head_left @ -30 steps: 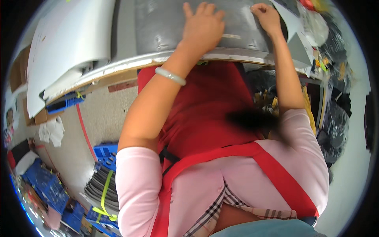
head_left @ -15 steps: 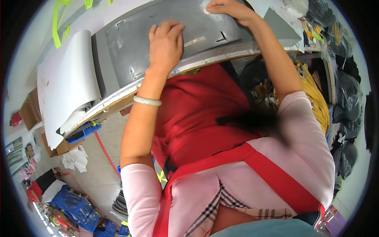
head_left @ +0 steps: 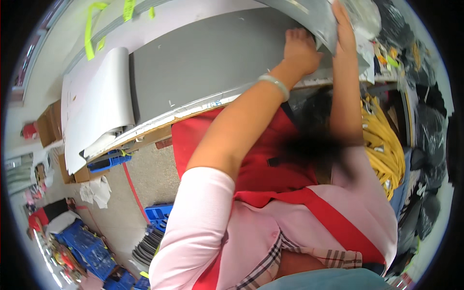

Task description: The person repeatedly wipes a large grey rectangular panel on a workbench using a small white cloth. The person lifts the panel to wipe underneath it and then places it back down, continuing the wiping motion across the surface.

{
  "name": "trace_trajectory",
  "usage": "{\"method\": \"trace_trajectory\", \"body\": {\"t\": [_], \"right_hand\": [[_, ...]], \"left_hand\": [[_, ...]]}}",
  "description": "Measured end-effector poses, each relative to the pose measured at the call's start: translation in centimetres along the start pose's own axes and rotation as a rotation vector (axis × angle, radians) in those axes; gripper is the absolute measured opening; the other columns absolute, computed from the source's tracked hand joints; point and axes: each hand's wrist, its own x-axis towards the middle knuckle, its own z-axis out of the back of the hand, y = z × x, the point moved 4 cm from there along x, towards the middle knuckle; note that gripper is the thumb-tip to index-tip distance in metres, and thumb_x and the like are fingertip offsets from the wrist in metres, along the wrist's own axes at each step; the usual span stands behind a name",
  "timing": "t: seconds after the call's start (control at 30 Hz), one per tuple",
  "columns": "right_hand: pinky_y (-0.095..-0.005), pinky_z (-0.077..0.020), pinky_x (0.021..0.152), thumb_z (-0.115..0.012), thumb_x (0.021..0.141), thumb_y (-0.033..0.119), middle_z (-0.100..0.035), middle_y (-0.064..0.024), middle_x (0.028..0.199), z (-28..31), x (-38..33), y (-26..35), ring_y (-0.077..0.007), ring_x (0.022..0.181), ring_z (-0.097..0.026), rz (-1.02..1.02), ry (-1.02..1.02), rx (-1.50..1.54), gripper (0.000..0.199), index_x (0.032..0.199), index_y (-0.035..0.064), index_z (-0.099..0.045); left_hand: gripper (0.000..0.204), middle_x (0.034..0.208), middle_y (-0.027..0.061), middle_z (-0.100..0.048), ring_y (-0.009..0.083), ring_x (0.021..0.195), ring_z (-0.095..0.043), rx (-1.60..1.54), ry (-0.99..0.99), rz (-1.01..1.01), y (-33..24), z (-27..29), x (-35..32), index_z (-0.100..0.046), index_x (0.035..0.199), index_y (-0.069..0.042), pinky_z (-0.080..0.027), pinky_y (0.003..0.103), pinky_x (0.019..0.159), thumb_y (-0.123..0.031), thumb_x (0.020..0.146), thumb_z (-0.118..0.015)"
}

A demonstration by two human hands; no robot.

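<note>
A large flat grey sheet (head_left: 208, 58) lies on the worktable, with small white corner marks on it. Held up at the far right is a glossy grey template sheet (head_left: 309, 17), bent and partly out of the picture. My right hand (head_left: 344, 31) grips its edge, fingers partly hidden behind it. Close beside it, my left hand (head_left: 302, 52) rests at the right part of the flat sheet with its fingers curled. A small white bit shows next to the left hand; whether the hand holds it is unclear.
A rolled white sheet (head_left: 104, 96) sits at the table's left end. Yellow cloth (head_left: 382, 145) and black plastic bags (head_left: 430, 130) are at the right. Blue crates (head_left: 92, 246) stand on the floor at lower left. A blurred black thing (head_left: 309, 150) hangs before my apron.
The template sheet, which lay flat under my hands, is now lifted to the far right, baring the grey sheet with its white marks. My left hand has moved right, near my right hand.
</note>
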Motion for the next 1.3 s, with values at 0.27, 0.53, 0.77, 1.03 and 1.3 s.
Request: {"method": "trace_trajectory", "body": {"t": [0.27,0.53,0.77,1.03,1.3], "right_hand": [[-0.0364,-0.0424,0.112,-0.061,0.104,0.035,-0.056,-0.0119,0.146,1.5,-4.7,2.1,-0.0241,0.131,-0.056,-0.046,-0.226,-0.079,0.058,0.151,0.0033,-0.047],[-0.0397,-0.0410,0.114,-0.061,0.105,0.033,-0.053,-0.0131,0.149,0.7,-6.9,-1.3,-0.0272,0.134,-0.052,-0.209,-0.202,0.039,0.058,0.151,0.0027,-0.046],[-0.0383,-0.0449,0.110,-0.061,0.105,0.032,-0.059,-0.0121,0.141,-3.3,-7.1,-4.8,-0.0251,0.128,-0.057,-0.300,-0.068,0.044,0.051,0.145,0.0022,-0.051],[-0.0329,-0.0482,0.106,-0.063,0.103,0.030,-0.062,-0.0091,0.137,-6.5,-7.2,-7.6,-0.0207,0.123,-0.061,-0.375,0.011,-0.098,0.048,0.142,0.0029,-0.055],[-0.0230,-0.0429,0.095,-0.069,0.099,0.032,-0.067,0.0033,0.109,-9.0,-5.1,-10.4,-0.0089,0.105,-0.058,-0.285,0.443,-0.785,0.031,0.118,0.0072,-0.072]], "left_hand": [[0.031,0.110,0.0265,-0.069,0.0434,0.105,-0.066,0.090,-0.648,-0.191,15.3,9.0,0.0,-0.067,0.113,0.003,-0.053,0.051,0.091,-0.010,0.085,-0.063],[0.110,0.153,0.0400,-0.036,0.0440,0.136,-0.048,0.272,-0.864,0.663,43.4,44.4,-21.7,-0.001,0.159,0.011,-0.041,0.039,0.114,-0.017,0.084,-0.076],[0.042,0.126,0.0217,-0.063,0.0336,0.111,-0.067,-0.605,-1.267,0.947,48.8,59.1,-46.5,-0.054,0.132,0.008,-0.058,0.049,0.096,0.002,0.093,-0.069],[0.043,0.129,0.0250,-0.057,0.0409,0.113,-0.063,-0.876,-1.207,1.219,56.5,48.6,-59.0,-0.048,0.132,0.012,-0.057,0.055,0.101,0.006,0.093,-0.066],[0.073,0.135,0.0276,-0.061,0.0416,0.122,-0.060,0.920,-0.827,1.238,51.6,53.2,-56.2,-0.059,0.135,0.009,-0.046,0.048,0.108,-0.039,0.085,-0.081]]}}
